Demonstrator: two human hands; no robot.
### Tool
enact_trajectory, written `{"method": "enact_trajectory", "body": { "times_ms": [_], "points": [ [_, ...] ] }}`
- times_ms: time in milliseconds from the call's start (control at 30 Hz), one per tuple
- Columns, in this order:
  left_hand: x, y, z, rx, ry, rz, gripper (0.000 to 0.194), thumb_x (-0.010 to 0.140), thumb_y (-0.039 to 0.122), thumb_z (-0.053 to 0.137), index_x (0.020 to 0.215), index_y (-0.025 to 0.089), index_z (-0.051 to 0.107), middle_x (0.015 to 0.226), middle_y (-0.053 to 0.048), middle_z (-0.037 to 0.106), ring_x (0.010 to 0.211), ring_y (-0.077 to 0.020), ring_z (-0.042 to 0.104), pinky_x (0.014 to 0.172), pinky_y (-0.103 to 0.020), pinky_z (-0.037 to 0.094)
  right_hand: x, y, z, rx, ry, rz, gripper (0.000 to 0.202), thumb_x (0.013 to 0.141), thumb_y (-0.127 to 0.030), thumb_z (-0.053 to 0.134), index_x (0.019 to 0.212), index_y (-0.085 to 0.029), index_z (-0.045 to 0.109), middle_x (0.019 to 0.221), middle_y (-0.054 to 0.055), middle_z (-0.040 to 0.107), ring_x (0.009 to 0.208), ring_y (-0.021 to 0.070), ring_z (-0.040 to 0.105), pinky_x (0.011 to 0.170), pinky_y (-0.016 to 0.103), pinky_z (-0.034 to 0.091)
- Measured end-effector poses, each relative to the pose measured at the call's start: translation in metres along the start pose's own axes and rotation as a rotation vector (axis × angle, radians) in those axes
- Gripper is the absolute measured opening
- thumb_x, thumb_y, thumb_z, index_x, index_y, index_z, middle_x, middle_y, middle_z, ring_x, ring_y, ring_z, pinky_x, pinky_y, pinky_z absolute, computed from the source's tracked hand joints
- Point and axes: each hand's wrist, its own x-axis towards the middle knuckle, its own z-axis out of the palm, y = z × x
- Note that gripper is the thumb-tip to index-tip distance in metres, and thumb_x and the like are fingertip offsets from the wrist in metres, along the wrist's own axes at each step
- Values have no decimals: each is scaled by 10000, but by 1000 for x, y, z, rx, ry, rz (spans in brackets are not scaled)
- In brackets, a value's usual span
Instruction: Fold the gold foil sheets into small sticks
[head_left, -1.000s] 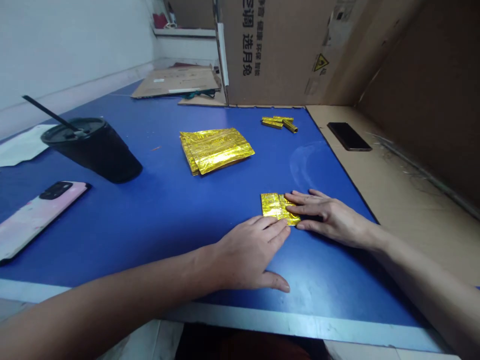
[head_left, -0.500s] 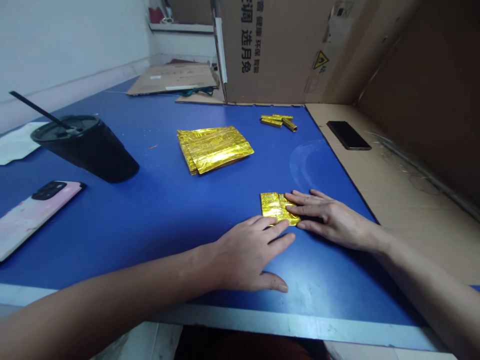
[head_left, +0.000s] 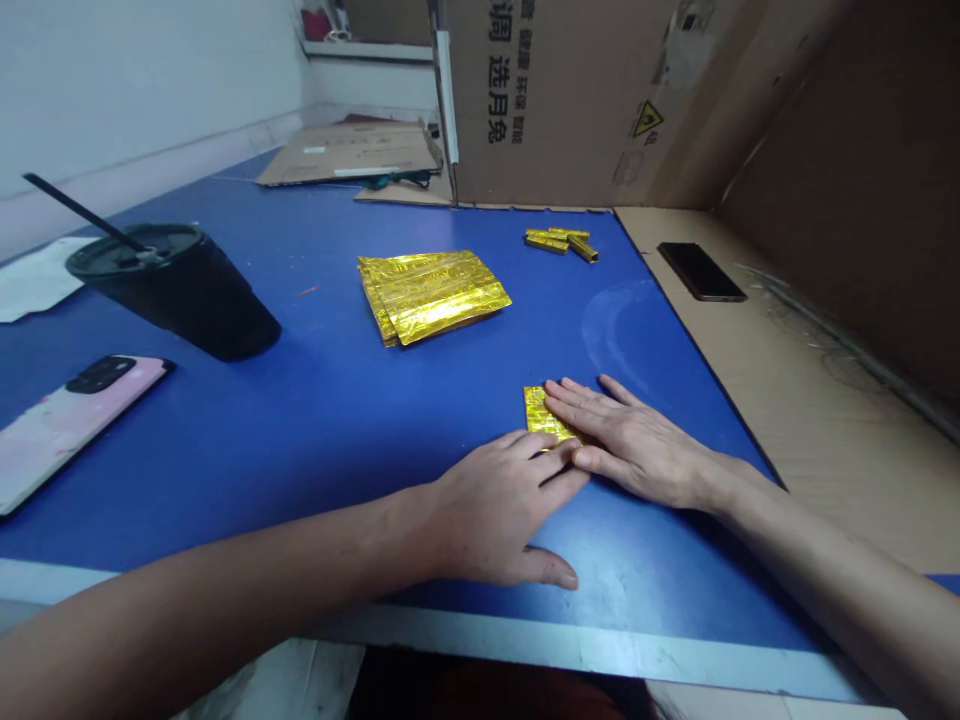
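Note:
A small folded piece of gold foil paper lies flat on the blue table. My right hand rests palm down over its right part, fingers stretched out and pressing on it. My left hand lies with its fingers apart, the fingertips touching the foil paper's near edge and the thumb spread toward me. The fingers of both hands meet at the near right corner, so that part of the paper is hidden. Farther back lies a stack of gold foil sheets, and behind it to the right are several small rolled gold foil pieces.
On the left stand a black tumbler with a straw and a pink-and-white phone. A dark phone lies on cardboard at right. Cardboard panels rise behind the blue table, with flat cardboard at the back left.
My right hand has slid left across the foil paper and now covers more of it. My left hand has stayed nearly in place. The view has shifted slightly.

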Motion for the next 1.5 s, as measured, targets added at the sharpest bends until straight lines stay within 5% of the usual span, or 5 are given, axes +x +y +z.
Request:
{"method": "enact_trajectory", "body": {
  "times_ms": [200, 367, 667, 933, 1500],
  "points": [
    [0, -1, -1, 32, -6, -16, 779, 730, 664, 402, 1248, 82, 395, 1228, -149, 478, 1114, -284, 416, 955, -383, 286, -4, 4, -7, 150, 88, 20, 575, 811, -462, 462, 1306, -189, 359, 1368, 98, 352, 1258, 238, 296, 1031, 521, 160],
    [1, 0, -2, 25, -14, -29, 763, 730, 656, 416, 1244, 92, 403, 1279, -142, 439, 1127, -285, 414, 951, -380, 292, -16, 8, -20, 230, 326, -6, 176, 802, -299, 520, 924, -238, 630, 1087, 49, 614, 1064, 206, 518, 926, 425, 389],
    [5, -12, -17, -249, 5, -129, 727, 742, 531, 528, 1297, 126, 292, 1303, -139, 383, 1188, -244, 363, 961, -379, 325, -16, -2, -13, 64, 155, -111, 169, 827, -238, 470, 816, -220, 638, 965, 60, 587, 873, 181, 546, 787, 348, 453],
    [14, -18, -18, -179, -16, -299, 175, 788, 199, 526, 940, 116, 552, 1073, -86, 473, 965, -178, 505, 863, -320, 426, -14, -1, -9, -26, 171, -120, 167, 815, -181, 460, 857, -207, 620, 923, 69, 582, 833, 187, 536, 744, 340, 460],
    [30, -18, -16, 249, -116, -72, 218, 808, 78, 400, 963, 99, 553, 947, -88, 569, 886, -193, 550, 794, -303, 451, -13, -7, -3, -147, 212, -133, 232, 859, -193, 382, 892, -181, 612, 914, 93, 602, 834, 196, 541, 727, 347, 478]
  ]
}}
